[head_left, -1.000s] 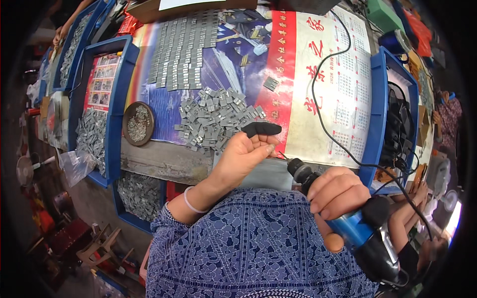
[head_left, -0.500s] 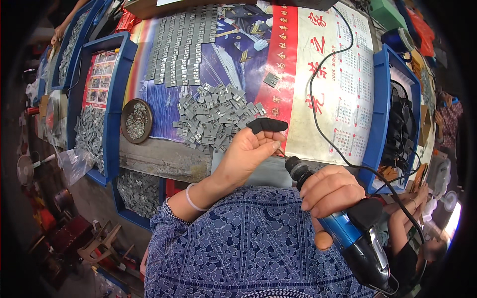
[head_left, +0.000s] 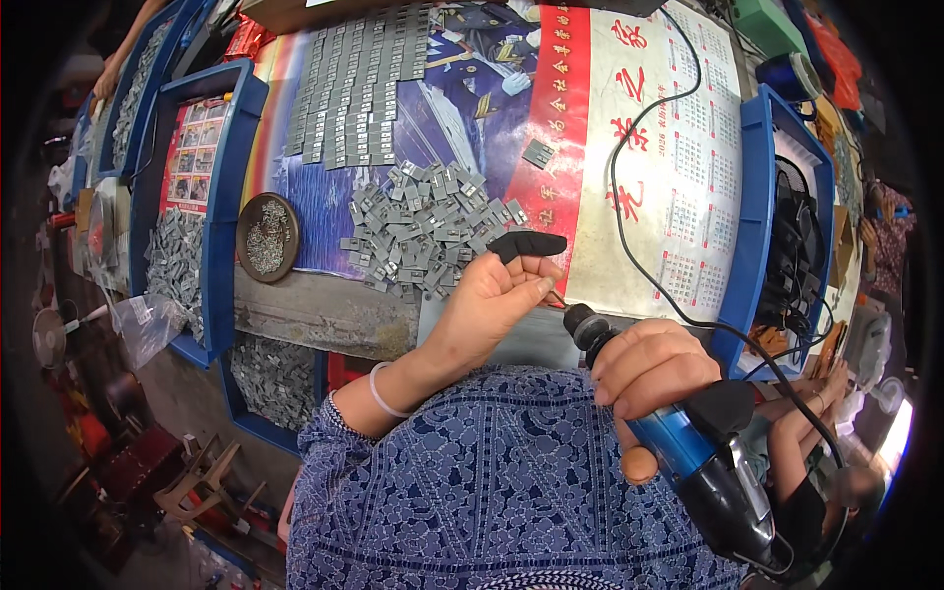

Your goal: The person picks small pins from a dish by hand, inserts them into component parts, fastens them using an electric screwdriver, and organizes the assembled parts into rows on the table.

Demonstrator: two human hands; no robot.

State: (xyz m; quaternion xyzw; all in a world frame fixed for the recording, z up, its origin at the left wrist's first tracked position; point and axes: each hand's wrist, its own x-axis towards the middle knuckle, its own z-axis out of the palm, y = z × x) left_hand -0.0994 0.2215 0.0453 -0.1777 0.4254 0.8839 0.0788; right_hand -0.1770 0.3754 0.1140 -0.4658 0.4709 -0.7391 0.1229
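Observation:
My right hand (head_left: 657, 369) is wrapped round a blue and black electric screwdriver (head_left: 723, 501), its black nose and thin bit pointing up and left. Against the bit's tip, my left hand (head_left: 492, 305) is closed in a pinch; whatever sits between its fingertips is hidden or too small to name. A black finger cover (head_left: 526, 246) is on one finger of that hand. Just beyond it lies a loose heap of small grey plastic pieces (head_left: 418, 221) with metal inserts. More such pieces stand in tidy rows (head_left: 349, 88) farther back, and a few lie apart (head_left: 538, 153) on the red strip.
Left of the heap is a round brown dish (head_left: 242, 241) of tiny metal parts. Blue bins (head_left: 224, 197) of grey pieces flank the left side. At right, a blue tray (head_left: 752, 197) holds black cables. The screwdriver's black cord (head_left: 629, 241) loops across the poster-covered table. Other people's arms show at the edges.
The screwdriver and my right hand have shifted very slightly up and left. My left hand keeps its pinch at the bit's tip.

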